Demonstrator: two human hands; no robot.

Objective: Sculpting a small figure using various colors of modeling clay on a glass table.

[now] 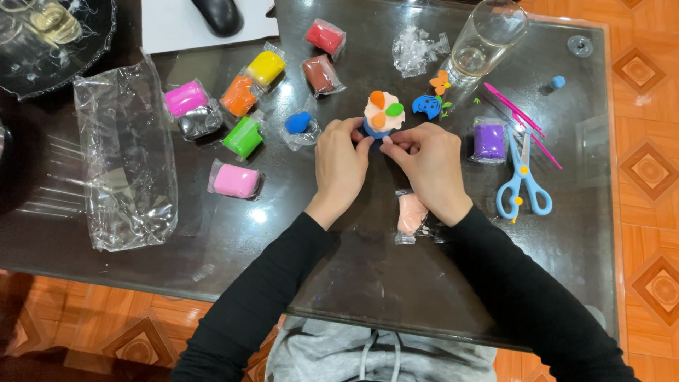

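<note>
Scissors (522,180) right of clay figure (382,113) on table (353,269)

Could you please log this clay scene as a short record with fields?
surface: dark glass table
left hand: left hand touching clay figure
right hand: right hand pinching at the figure's base
figure: peach top, orange and green pieces, blue base
nearby: blue scissors, purple clay pack, pink clay pack, empty clear bag

Single head-worn view, steeply downward and close over the glass table (368,283), forearms at bottom.
</note>
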